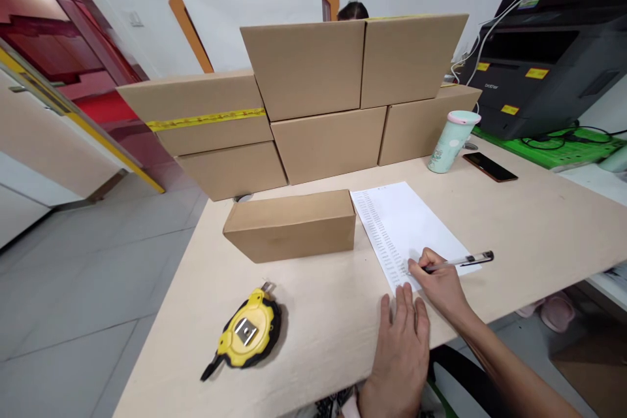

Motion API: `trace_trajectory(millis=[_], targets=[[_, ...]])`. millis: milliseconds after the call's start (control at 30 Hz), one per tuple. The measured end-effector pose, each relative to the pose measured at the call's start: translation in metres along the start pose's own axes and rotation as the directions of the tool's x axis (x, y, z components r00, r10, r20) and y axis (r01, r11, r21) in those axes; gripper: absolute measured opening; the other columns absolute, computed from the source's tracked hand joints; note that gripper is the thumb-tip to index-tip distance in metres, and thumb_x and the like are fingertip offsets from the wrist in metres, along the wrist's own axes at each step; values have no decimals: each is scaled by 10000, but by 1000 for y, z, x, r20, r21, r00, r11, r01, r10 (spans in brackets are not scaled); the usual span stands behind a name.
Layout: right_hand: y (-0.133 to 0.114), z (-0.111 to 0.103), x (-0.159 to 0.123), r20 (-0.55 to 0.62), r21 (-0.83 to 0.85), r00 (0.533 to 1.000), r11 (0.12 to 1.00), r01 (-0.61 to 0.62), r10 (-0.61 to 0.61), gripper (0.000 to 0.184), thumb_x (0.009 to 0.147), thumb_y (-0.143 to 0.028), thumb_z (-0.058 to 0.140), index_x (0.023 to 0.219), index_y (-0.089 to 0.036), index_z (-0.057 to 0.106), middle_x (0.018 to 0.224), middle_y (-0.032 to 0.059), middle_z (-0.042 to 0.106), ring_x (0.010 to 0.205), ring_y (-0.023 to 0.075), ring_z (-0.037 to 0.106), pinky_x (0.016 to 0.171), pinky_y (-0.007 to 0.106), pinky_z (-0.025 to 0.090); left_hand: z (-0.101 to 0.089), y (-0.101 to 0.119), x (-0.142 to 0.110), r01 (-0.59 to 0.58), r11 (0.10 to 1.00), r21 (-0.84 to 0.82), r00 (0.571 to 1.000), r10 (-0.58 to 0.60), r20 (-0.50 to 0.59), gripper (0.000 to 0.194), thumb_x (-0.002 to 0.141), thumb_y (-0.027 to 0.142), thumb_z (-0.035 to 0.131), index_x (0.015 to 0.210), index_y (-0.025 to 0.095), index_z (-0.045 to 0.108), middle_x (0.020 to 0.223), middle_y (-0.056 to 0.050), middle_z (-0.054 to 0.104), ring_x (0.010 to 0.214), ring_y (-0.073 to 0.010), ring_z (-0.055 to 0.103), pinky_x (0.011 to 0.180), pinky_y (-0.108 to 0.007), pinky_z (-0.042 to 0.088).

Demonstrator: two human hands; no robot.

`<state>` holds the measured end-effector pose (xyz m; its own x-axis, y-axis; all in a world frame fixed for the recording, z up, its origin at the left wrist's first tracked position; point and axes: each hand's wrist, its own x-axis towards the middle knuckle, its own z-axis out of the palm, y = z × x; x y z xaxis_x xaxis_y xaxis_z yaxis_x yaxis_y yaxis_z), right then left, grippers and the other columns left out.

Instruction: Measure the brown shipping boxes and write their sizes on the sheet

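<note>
My right hand point(441, 282) is closed around a black-capped clear pen point(460, 261), its tip at the printed sheet of paper point(416, 215). Columns of small print run down the sheet's left side. Flat on the table, my left hand point(402, 346) has its fingers stretched out, with the fingertips at the near edge of the sheet. A small cardboard box point(294, 235) lies just left of the paper. Nearer to me, at the left, rests a yellow and black tape measure point(249, 330).
Stacked cardboard boxes point(326, 147) line the table's far side; a person's head point(353, 10) shows behind them. A mint tumbler point(450, 144) and a phone point(490, 166) stand and lie at the right. Beyond is a black printer point(539, 65) on a green surface.
</note>
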<state>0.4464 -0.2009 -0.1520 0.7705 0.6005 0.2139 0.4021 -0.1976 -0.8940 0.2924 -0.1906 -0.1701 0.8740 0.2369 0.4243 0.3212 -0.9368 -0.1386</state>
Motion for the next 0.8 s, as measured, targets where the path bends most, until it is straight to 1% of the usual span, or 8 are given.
trace_trajectory(millis=[533,800], targets=[[0,0,0,11,0,1000,1000,-10,10,338,752,-356,590,554,-255,335,517,-73,331,497,113,353,494,254,300,1,-1,1,-8,1000,-8,1000,7,-30,400,928,225,476,1281,69,577,1358,-189,593,1257,-290,563,962,-454,521],[3,1,0,10,-12,1000,1000,-17,17,320,747,-342,591,557,-250,351,520,-73,350,504,113,370,500,252,307,-1,-1,2,0,1000,-13,1000,0,-13,393,924,221,491,1276,77,587,1361,-180,593,1256,-287,564,973,-453,521]])
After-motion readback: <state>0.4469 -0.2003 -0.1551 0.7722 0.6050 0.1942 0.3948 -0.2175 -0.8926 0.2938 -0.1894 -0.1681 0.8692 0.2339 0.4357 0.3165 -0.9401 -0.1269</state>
